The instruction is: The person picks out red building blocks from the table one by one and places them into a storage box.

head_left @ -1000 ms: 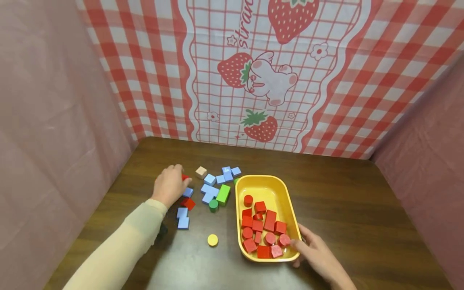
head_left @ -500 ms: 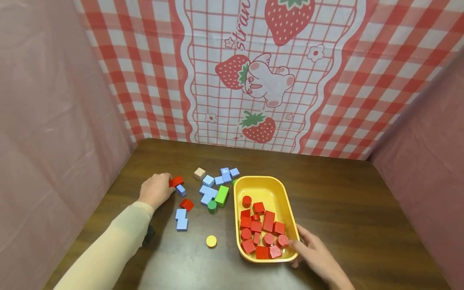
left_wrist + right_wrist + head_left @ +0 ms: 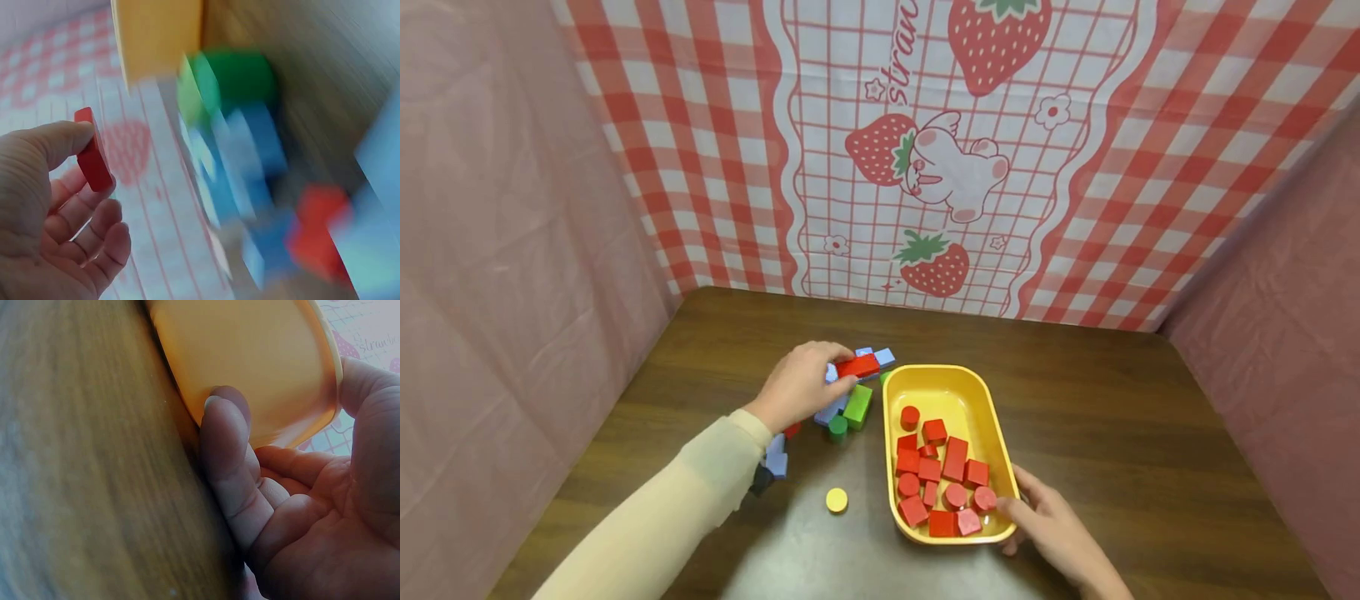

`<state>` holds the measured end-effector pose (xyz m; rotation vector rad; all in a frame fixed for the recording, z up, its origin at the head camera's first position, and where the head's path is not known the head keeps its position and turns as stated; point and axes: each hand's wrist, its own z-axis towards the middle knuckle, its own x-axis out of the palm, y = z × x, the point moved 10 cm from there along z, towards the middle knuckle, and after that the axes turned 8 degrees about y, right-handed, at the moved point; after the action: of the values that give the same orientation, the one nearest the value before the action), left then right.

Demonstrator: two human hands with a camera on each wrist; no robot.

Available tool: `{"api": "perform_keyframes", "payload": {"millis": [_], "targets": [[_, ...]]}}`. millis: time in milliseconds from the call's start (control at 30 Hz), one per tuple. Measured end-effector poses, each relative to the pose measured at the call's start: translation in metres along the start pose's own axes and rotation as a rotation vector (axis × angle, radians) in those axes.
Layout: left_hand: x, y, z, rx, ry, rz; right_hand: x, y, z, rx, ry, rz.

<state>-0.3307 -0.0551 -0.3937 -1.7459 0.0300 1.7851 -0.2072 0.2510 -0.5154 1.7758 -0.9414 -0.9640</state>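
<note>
Between thumb and fingertips my left hand (image 3: 803,382) pinches a red rectangular block (image 3: 859,367), held above the blue blocks. In the left wrist view the same red block (image 3: 92,153) lies against the thumb, with the other fingers loosely bent. A yellow plastic tray (image 3: 951,393) stands to the right, its near part filled with several red blocks (image 3: 929,469). My right hand (image 3: 1056,525) grips the tray's near right corner, thumb at the rim. The right wrist view shows its fingers (image 3: 225,434) against the tray's outer wall (image 3: 250,362).
Around the left hand lie several blue blocks (image 3: 831,410), a light green block (image 3: 858,407) and a dark green cylinder (image 3: 838,428). Another red block (image 3: 792,430) is mostly hidden by the hand. A yellow disc (image 3: 837,500) lies nearer me. A checked cloth (image 3: 722,167) hangs behind the table.
My left hand picked up the red block at the left, first moving left with it, then right over the blue blocks toward the tray. The right hand and tray stay in place.
</note>
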Motion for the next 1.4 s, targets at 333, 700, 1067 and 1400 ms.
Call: {"api": "perform_keyframes", "payload": {"millis": [333,700,1067,1400], "targets": [[0.075,-0.086,0.052,0.179,0.159,0.318,-0.002,0.0,-0.001,-0.039,0.006,-0.036],[0.085,-0.092,0.057,0.162,0.173,0.393,-0.002,0.001,-0.001,-0.026,-0.005,-0.045],[0.006,0.022,-0.003,0.012,0.077,0.044,-0.001,0.001,0.001,-0.032,-0.006,-0.034],[0.026,0.102,-0.063,-0.274,0.241,-0.121,0.001,0.001,0.002,-0.019,-0.006,-0.027]]}}
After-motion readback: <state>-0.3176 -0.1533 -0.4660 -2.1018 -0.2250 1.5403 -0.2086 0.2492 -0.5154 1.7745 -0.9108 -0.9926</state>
